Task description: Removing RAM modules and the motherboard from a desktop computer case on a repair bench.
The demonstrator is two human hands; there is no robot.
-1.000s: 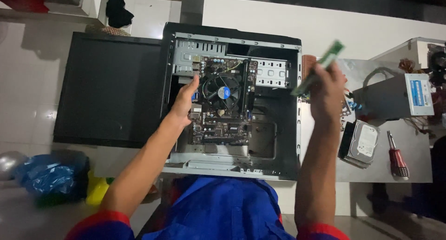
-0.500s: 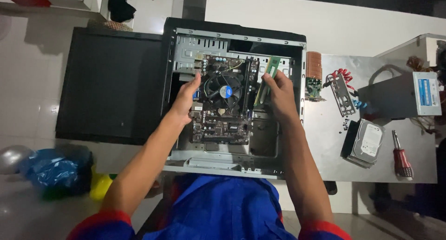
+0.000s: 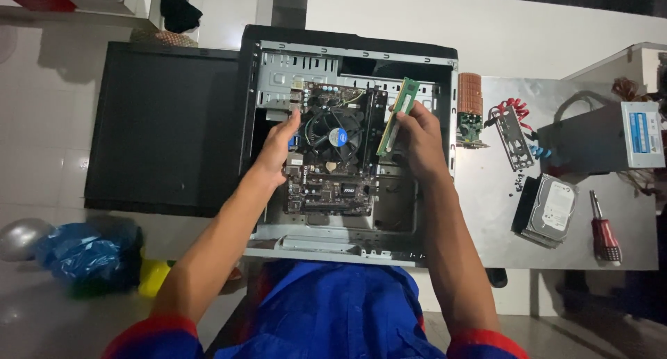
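White tiled floor, open black steel computer case (image 3: 445, 60): my right hand (image 3: 417, 133) pinches a long green memory stick (image 3: 397, 116), lengthwise front-to-back above the dark motherboard (image 3: 333, 185); my left hand (image 3: 281, 143) rests open on its edge.

The person wears a bright blue garment (image 3: 333, 310) with short sleeves edged in red cuffs (image 3: 486, 341); both forearms are bare.

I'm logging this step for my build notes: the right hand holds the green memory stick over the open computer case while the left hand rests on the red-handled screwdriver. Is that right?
Not quite. In the head view the left hand rests on the motherboard's left edge inside the open black computer case, not on the red-handled screwdriver, which lies untouched on the grey table. The right hand does hold the green memory stick.
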